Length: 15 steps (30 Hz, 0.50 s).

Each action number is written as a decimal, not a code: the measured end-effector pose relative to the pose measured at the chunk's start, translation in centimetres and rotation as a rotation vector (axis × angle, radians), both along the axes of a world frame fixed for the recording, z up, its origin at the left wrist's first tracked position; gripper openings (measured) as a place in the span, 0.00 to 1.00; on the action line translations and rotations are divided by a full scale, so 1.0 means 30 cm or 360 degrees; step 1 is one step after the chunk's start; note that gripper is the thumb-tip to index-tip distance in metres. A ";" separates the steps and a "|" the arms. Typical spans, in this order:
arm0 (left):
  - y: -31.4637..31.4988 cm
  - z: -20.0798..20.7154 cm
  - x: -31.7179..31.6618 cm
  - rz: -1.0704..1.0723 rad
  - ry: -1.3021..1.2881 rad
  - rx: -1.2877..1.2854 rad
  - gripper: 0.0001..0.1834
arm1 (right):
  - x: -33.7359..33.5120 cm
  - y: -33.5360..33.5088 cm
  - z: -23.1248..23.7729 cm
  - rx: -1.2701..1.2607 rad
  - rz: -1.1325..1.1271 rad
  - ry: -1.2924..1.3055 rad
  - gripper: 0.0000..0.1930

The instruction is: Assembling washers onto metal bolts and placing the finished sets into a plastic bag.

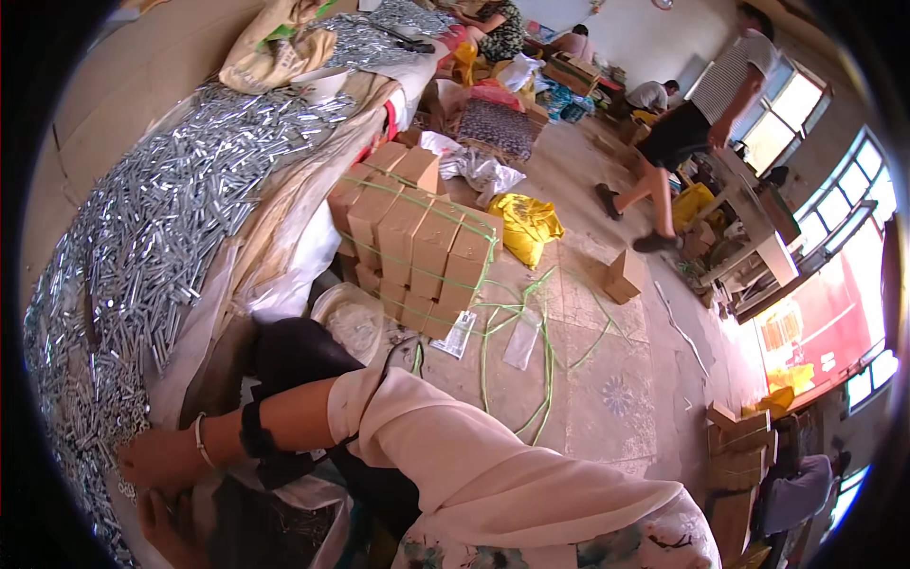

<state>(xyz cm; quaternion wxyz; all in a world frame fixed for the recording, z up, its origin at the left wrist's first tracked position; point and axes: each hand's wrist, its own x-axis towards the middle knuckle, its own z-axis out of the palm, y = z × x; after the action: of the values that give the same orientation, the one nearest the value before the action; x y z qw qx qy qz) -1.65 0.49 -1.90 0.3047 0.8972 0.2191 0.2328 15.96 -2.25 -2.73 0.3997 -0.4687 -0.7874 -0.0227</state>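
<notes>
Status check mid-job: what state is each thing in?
Metal pieces: loose, heaped
Right hand: on the pieces, grip unclear
Left hand: just below it, grip unclear
Cartons: stacked, bound
Green cord: around cartons, strands loose on floor
Tub: open-topped
Yellow bag: bulging
White bag: crumpled

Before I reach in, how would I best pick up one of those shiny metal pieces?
I'd probably pinch one of the topmost metal pieces across its narrow middle. Come from above, on the floor side: the pieces look slim and straight, neighbours crowd their sides, and a brown panel backs them.
</notes>
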 end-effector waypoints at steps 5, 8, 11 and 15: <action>0.012 -0.033 0.004 0.0739 -0.0586 -0.1276 0.17 | 0.038 -0.011 0.001 0.0203 0.0053 -0.0253 0.14; 0.070 -0.078 -0.058 0.0391 -0.0267 0.0017 0.17 | 0.058 0.018 0.036 0.0181 -0.0128 -0.0315 0.10; 0.023 -0.019 0.002 0.0464 -0.0354 -0.0466 0.21 | 0.141 0.051 -0.018 0.0161 -0.0584 -0.0449 0.06; 0.041 -0.040 0.003 0.0552 -0.0556 -0.1157 0.12 | 0.101 0.076 -0.030 0.0119 -0.0659 -0.0504 0.05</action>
<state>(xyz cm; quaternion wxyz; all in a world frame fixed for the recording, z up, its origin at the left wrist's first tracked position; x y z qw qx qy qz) -1.56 1.73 -3.10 0.5895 0.6287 0.3794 0.3366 18.99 0.03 -3.63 0.2754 -0.5954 -0.7261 -0.2063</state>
